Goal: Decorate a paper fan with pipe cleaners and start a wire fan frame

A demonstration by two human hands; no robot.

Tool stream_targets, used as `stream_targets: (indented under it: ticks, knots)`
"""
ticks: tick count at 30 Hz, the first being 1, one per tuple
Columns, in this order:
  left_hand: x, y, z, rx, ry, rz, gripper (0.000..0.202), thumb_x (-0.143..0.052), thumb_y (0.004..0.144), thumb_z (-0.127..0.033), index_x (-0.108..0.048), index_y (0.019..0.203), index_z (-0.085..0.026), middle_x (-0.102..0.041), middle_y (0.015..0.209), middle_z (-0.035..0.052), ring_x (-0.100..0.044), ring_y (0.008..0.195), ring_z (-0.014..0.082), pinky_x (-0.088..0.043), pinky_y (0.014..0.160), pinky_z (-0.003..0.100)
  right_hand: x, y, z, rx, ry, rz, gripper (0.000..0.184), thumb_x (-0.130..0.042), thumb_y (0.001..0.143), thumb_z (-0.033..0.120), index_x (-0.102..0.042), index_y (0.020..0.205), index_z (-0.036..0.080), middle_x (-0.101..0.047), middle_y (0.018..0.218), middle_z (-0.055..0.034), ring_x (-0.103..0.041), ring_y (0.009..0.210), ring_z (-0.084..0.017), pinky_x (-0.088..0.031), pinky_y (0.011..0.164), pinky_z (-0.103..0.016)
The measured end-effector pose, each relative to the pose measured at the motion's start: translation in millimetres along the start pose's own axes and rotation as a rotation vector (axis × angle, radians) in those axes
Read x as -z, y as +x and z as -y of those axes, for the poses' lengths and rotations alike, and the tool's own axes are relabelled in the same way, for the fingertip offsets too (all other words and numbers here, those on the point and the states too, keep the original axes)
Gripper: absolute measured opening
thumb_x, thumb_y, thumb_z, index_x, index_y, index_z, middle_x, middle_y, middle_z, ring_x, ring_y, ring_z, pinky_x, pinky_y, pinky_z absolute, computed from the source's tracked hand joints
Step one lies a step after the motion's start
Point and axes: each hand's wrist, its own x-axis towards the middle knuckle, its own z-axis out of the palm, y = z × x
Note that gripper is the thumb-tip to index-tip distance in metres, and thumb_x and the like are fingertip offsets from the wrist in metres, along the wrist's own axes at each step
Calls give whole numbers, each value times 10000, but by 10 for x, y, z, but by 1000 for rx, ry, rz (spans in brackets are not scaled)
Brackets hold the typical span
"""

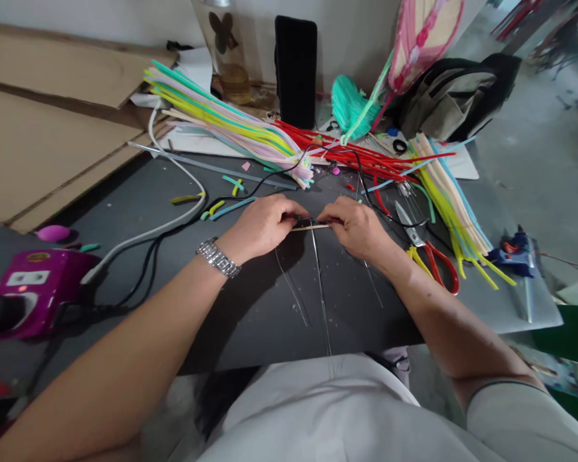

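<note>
Over the dark table, my left hand (264, 224) pinches the left end of a thin pale stick (308, 228). My right hand (354, 228) has its fingers closed on the other end. Something dark and narrow runs along the stick between the fingertips; its kind is too small to tell. Thin metal wires (320, 282) cross the stick at its middle and trail down towards my lap. Another loose wire (293, 289) hangs below my left hand. Orange-and-yellow-handled scissors (431, 253) lie to the right of my right wrist.
Bundles of mixed (250, 125), red (366, 154) and pale (450, 199) pipe cleaners lie across the back and right. A phone (296, 70) stands upright behind. A blue glue gun (515, 253) is at the right edge, a purple power socket (38, 289) with cables at left, cardboard (52, 141) behind it.
</note>
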Motion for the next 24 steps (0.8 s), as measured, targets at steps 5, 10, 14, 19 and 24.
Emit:
stream_targets:
  ticks: [5,10,14,19,24]
  knots:
    - [-5,-3,-1,-12,-16,-3,327,-582,892,-127,-830,1076,-235,-798,1062,52,-723,989,212,-532,963,325,14,-1,-5,-11,-8,9,325,-509,875,63,-773,990,215,-684,940,-66,-636,937,-220,-452,823,-309]
    - [-5,-4,-10,-7,-23,-4,313,-591,887,-121,-833,1048,-236,-799,1051,47,-721,988,212,-531,965,328,17,-5,-4,-11,-35,2,322,-511,882,72,-771,992,227,-675,952,-66,-632,931,-222,-448,816,-312]
    - [-9,0,-13,-2,3,5,341,-575,889,-109,-830,1079,-231,-799,1086,60,-724,1020,228,-531,973,344,3,-12,-3,-3,-57,-7,323,-499,891,78,-774,991,213,-663,944,-75,-634,920,-224,-441,803,-315]
    - [-11,-2,-11,-13,35,10,351,-574,884,-113,-831,1084,-245,-803,1083,53,-727,1014,231,-542,972,347,6,-21,0,0,-81,-4,321,-488,908,87,-771,982,219,-661,955,-76,-628,918,-219,-435,790,-307]
    - [-16,-3,-14,-24,36,5,362,-573,885,-98,-834,1083,-253,-799,1070,53,-725,1008,227,-546,966,342,29,-26,8,-19,-121,10,320,-491,906,88,-777,978,214,-661,975,-82,-625,891,-215,-422,761,-305]
